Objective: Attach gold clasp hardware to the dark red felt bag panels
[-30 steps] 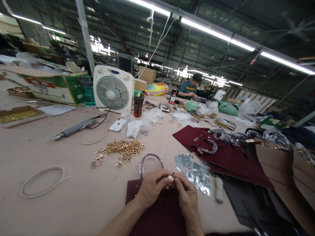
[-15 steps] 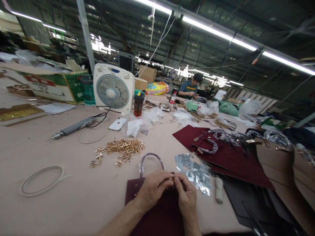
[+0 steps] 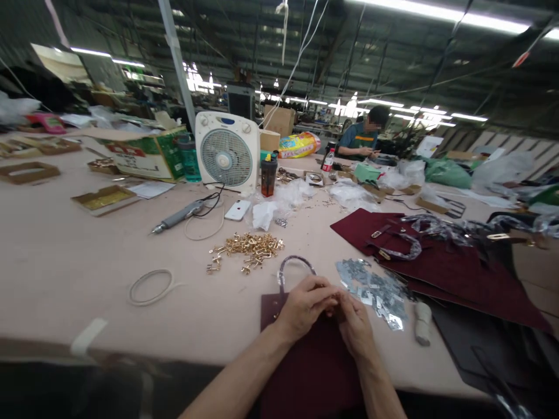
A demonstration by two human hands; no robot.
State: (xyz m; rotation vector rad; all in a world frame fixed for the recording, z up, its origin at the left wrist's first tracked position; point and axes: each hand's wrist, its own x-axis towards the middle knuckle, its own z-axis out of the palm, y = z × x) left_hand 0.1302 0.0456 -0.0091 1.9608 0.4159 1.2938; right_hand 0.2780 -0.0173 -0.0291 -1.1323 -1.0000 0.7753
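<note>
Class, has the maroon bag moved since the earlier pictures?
No, the maroon bag keeps its place beside the silver metal pieces; only the view shifted.

This is a big factory workshop for bags, the kind of floor where rows of people sit at long benches. A long pale worktable [image 3: 87, 279] is spread with burgundy handbag panels [image 3: 449, 273], heaps of gold metal fittings [image 3: 247, 247] and an electric screwdriver [image 3: 177, 215], while another worker [image 3: 362, 139] sits further down it. Overhead, fluorescent tube lights [image 3: 441, 11] hang beneath a high steel-framed roof [image 3: 305, 52], and cardboard cartons [image 3: 140, 154] and plastic bags [image 3: 445, 173] crowd the bench.
</note>
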